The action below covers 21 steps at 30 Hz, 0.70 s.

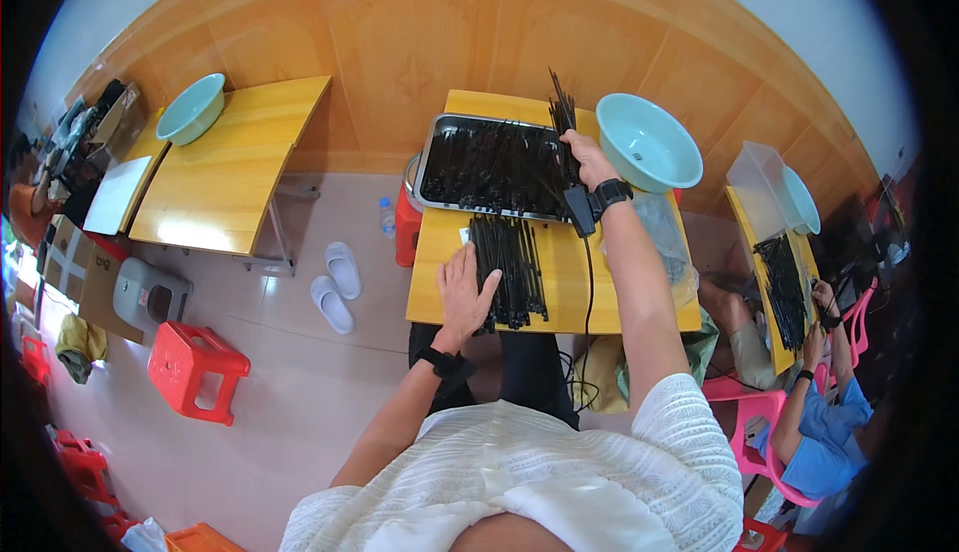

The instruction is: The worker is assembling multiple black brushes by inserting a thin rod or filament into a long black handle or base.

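My right hand (591, 160) is closed around a bunch of thin black cable ties (561, 102) at the right end of a metal tray (428, 174). Their tips point up and away from me. Many more loose black cable ties (489, 164) fill the tray. My left hand (463, 290) lies with fingers apart at the left edge of a flat stack of black cable ties (507, 274) on the table in front of the tray. The stack's ties lie roughly side by side, and its near end reaches the table's front edge.
On the yellow table (440, 297), a light-blue basin (649, 142) stands right of the tray, beside clear plastic bags (659, 237). A black cable (589, 292) hangs from my right wrist over the front edge. At right, a person in blue (824, 437) sits at another table.
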Available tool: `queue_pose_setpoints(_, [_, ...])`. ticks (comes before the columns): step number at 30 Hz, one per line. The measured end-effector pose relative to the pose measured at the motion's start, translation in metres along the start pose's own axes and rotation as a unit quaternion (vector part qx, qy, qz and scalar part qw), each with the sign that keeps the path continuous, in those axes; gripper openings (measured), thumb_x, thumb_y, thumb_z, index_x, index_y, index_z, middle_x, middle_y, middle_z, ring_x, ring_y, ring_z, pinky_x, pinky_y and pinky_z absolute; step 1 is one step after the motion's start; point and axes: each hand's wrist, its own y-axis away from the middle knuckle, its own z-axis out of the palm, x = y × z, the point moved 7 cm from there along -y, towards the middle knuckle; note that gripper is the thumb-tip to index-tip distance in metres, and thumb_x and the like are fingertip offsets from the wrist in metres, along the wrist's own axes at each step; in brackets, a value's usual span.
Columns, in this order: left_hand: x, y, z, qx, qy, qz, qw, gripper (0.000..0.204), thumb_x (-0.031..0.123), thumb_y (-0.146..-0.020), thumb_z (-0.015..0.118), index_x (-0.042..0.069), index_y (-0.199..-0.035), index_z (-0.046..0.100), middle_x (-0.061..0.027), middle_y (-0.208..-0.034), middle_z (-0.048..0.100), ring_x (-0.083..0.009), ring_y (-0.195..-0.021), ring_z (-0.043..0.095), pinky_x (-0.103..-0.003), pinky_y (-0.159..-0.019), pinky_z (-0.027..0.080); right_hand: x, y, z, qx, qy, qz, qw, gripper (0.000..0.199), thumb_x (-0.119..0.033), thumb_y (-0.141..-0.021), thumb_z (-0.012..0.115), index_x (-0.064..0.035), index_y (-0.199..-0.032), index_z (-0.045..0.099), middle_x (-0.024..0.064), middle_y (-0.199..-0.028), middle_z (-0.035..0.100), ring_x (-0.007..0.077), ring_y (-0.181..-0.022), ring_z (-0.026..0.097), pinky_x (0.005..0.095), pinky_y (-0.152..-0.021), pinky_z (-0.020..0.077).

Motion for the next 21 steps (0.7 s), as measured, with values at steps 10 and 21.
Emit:
queue_pose_setpoints(10, [-0.015,-0.019,-0.020,0.009,0.190,-0.075,0.979,0.059,0.034,-0.087,0.052,-0.007,-0.127,0.038,-0.0238,-0.129,0.040,-0.0337,-0.122,0.036,-0.040,-0.102,0.025,0.004,0.023,-0.041,-0.010,-0.142,0.053,0.988,0.018,-0.022,-0.083,0.051,-0.0038,-0.083,0.052,0.0100,-0.061,0.056,0.0215,-0.050,0.054,0.0334,-0.048,0.0485])
queue_pose_setpoints(21, [0.074,-0.046,0.133,-0.282,0.651,-0.409,0.574,0.081,0.060,-0.074,0.061,-0.003,-0.120,0.041,-0.0169,-0.106,0.055,-0.0247,-0.096,0.054,-0.036,-0.086,0.044,0.015,0.087,-0.038,-0.080,-0.144,0.068,0.984,0.023,-0.022,-0.084,0.051,0.0010,-0.083,0.055,0.0098,-0.068,0.058,0.0186,-0.057,0.058,0.0300,-0.052,0.0512])
